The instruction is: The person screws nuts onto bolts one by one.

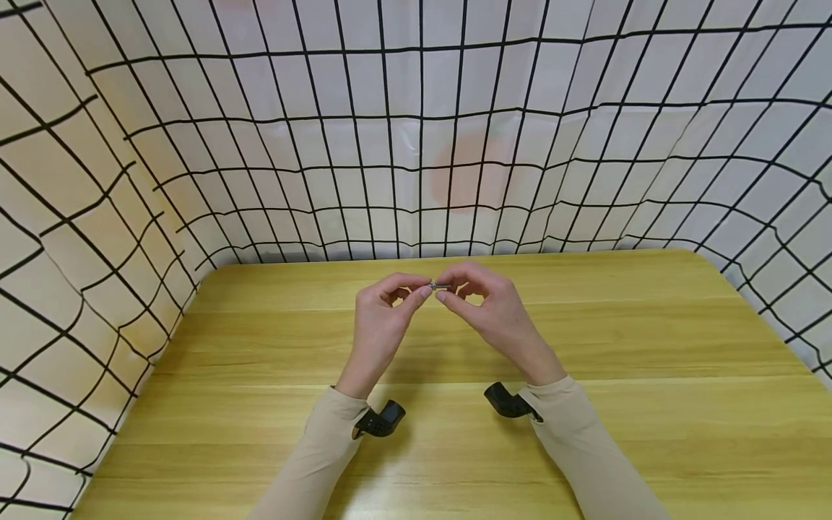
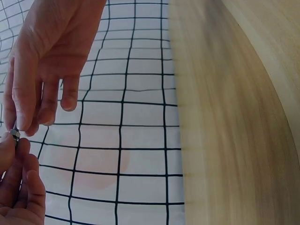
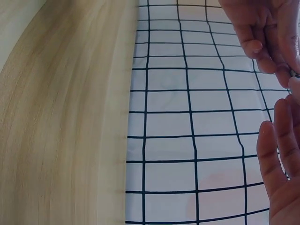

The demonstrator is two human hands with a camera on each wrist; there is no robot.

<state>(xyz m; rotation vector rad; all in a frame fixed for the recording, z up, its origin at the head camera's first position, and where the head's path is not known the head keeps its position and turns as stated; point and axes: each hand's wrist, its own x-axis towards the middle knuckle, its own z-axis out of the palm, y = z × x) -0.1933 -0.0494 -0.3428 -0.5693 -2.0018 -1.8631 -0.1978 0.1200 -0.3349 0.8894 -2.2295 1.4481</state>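
Observation:
A small silvery bolt (image 1: 444, 287) with a hex nut (image 2: 15, 134) on it is held level between both hands above the table. My left hand (image 1: 383, 318) pinches its left end at the nut between thumb and forefinger. From the other side my right hand (image 1: 497, 310) pinches the shank with thumb and forefinger. The fingertips of the two hands nearly meet, hiding both ends of the bolt. In the right wrist view, the left hand (image 3: 267, 33) is at the top and the right hand (image 3: 283, 154) at the lower right; the metal piece barely shows between them.
A wooden table (image 1: 260, 404) lies under the hands. White sheeting with a black grid (image 1: 403, 144) stands behind it and along both sides. Black camera mounts (image 1: 383, 419) sit on the wrists, over beige sleeves (image 1: 585, 448).

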